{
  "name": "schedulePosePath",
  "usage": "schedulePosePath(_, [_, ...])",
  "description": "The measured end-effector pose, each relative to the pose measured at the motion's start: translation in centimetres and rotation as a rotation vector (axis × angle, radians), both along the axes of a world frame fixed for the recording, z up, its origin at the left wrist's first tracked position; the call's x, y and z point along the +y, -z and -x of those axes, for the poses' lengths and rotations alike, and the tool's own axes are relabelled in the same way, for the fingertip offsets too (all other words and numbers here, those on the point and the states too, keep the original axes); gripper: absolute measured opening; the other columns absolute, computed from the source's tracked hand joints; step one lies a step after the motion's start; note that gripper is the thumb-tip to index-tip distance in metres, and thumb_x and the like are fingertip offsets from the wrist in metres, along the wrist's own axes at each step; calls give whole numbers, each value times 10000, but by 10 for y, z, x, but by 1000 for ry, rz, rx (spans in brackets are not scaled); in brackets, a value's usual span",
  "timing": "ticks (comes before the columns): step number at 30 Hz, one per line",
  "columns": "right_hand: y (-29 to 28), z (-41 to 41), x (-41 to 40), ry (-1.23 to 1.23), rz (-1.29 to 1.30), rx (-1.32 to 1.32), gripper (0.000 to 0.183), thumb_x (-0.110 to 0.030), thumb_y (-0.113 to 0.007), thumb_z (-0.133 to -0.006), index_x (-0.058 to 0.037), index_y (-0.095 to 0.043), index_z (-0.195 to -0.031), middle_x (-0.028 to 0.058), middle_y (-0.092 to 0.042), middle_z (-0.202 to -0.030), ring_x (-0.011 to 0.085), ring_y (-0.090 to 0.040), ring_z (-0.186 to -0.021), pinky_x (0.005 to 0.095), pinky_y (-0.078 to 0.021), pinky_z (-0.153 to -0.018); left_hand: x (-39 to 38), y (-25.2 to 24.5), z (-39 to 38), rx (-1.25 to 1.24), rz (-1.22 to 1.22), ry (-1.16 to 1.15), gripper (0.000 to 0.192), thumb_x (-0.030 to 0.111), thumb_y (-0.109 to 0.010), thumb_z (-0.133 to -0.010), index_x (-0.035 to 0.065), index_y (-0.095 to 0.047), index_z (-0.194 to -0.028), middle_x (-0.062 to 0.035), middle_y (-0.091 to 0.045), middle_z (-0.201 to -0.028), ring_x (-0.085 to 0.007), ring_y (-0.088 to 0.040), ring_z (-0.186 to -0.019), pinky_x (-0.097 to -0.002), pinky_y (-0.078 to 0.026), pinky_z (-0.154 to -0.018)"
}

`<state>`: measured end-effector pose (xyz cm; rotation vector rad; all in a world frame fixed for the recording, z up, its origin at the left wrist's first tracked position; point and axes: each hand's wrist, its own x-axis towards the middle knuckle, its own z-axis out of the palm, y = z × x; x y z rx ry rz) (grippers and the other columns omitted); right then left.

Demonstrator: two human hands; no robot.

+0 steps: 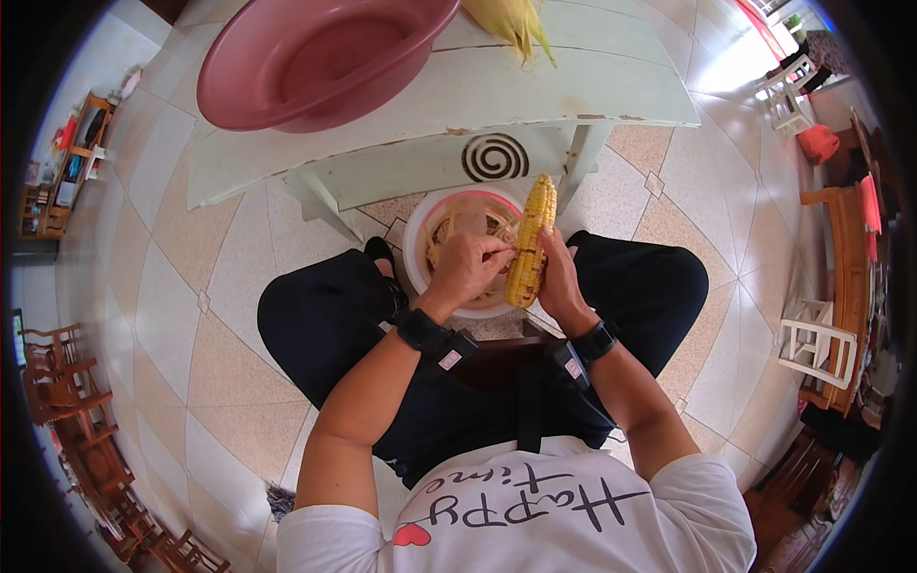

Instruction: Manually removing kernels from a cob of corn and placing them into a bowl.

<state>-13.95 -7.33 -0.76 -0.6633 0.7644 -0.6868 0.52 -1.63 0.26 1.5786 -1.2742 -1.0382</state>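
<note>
A peeled corn cob point(531, 247) with yellow kernels and a few dark reddish ones stands tilted between my hands. My right hand point(561, 278) grips it from the right side, thumb along the kernels. On the other side, the pinched fingertips of my left hand point(464, 269) meet the edge of the cob; whether anything small is between them is too fine to see. Below, on the floor between my feet, a white tub point(419, 286) with a pink inner band holds pale strips that look like husk and silk. My left hand and the cob hide part of it.
A pale green wooden bench point(616, 82) with chipped edges stands just ahead. On it are a large reddish plastic basin point(344, 54) and corn in its husk point(510, 27). White chairs point(817, 344) stand far right, carved wooden chairs point(68, 379) far left.
</note>
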Motion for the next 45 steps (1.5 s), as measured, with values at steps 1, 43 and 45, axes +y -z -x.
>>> schedulePosePath(1, [-1,0,1,-13,19,10,291,-304,-379,-940,-83,-424,-1123,49,-524,-963,143,-531,-840,283,-458,-728,0,0,0,-19,27,12,153,102,-608,-805,-43,-637,-844,-97,-630,-652,-128,-612,-581,-247,-462,-536])
schedulePosePath(43, [10,2,-5,41,-55,-177,276,-133,-520,-893,-59,-406,-1133,66,-512,-1053,170,-524,-961,363,-477,-798,-1,-3,15,-265,288,-149,120,41,-659,-718,0,-552,-754,-100,-594,-905,-276,-576,-822,-347,-452,-717])
schedulePosePath(45, [9,2,-4,45,-52,-176,277,-136,-521,-893,-59,-406,-1133,65,-513,-1051,170,-524,-962,366,-475,-801,-2,-4,16,-226,304,-172,116,38,-654,-724,1,-548,-752,-106,-592,-902,-281,-574,-822,-348,-449,-721])
